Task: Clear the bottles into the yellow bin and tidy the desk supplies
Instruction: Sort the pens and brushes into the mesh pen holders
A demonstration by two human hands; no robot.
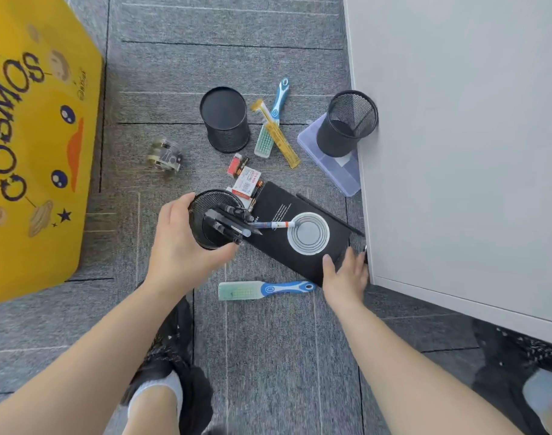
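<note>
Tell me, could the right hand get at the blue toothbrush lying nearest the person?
Probably yes. The right hand rests on the black notebook, and the toothbrush lies bare on the carpet just beside it, nothing over it.

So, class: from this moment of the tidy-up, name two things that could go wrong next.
1. The left hand grips the pen cup with pens poking over its rim; tipped further, they may spill onto the notebook.
2. The nearest blue toothbrush lies on the carpet just in front of the person and could get stepped on.
</note>
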